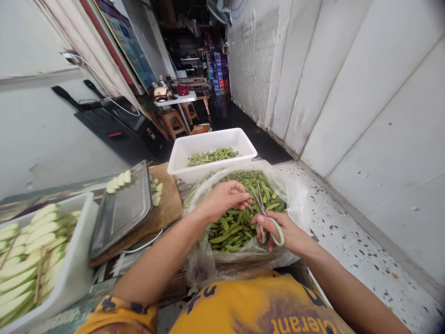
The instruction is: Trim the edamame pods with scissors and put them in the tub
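The right hand (273,225) was closed around the slim metal scissors with pale green looped handles (261,208), fingers and thumb wrapped at the loops. The smooth, narrow blades stood slightly parted; their tips pointed forward, away from the person and a little to the left, so the long axis slanted from the loops at lower right to the tips at upper left. The scissors were above the right half of the heap of slender, curved green pods (227,229).

The left hand (227,199) hung over the same heap, fingers curled and thumb drawn close to the fingertips, just beside the blades; whether it pinched a small pod could not be told. The heap filled a crinkled, translucent plastic bag (295,190), its edge loosely spread.

Just beyond stood a white rectangular plastic tub (179,172) with more pods (213,157) on its bottom. To the left, a shiny rectangular metal tray (123,213) lay partly on a brown wooden board (173,195), bearing skewered pale green slices (118,182). Nearer the person, a deep white plastic bin (79,246) held many flat, green-edged slices (40,241) on thin wooden sticks.
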Tool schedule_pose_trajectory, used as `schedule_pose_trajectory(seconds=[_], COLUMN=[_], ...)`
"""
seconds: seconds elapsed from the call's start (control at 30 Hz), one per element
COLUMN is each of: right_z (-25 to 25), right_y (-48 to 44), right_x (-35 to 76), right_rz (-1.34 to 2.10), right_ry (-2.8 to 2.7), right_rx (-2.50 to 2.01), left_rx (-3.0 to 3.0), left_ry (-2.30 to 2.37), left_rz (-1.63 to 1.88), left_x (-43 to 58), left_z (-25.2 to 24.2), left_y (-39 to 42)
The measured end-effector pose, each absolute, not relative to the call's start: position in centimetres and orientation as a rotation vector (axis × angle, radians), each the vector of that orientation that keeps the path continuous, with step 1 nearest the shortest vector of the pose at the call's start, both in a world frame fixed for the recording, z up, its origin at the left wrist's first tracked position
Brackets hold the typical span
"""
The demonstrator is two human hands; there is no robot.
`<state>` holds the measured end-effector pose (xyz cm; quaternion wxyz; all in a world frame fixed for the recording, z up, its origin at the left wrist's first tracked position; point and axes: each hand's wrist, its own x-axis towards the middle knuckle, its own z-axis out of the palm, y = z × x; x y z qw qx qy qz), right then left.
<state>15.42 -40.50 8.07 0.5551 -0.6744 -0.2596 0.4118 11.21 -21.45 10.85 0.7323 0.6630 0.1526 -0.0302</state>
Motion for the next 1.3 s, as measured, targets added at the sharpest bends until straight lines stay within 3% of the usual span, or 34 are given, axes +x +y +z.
schedule_pose_trajectory(seconds=[0.57,0.8,0.9,1.3], right_z=[8.4,7.5,7.4,7.1], right_y=[-40.2,-40.5,-40.6,-40.6], right_x=[15.3,15.6,15.7,15.9], right_rz=[0.903,0.859,0.853,0.876], right_ry=[-0.638,-0.538,-0.523,-0.535], right_rx=[-1.666,-1.588,-1.528,-1.528], left_rx=[1.512,1.560,1.949,3.156], left_ry=[0.288,0.298,0.267,0.092], left_rz=[0.117,0.222,0.247,-0.247], left_x=[10.1,11.2,11.9,13.3], left_z=[10.1,10.9,10.9,9.4], left_y=[-23.8,-20.8,-19.0,-20.8])
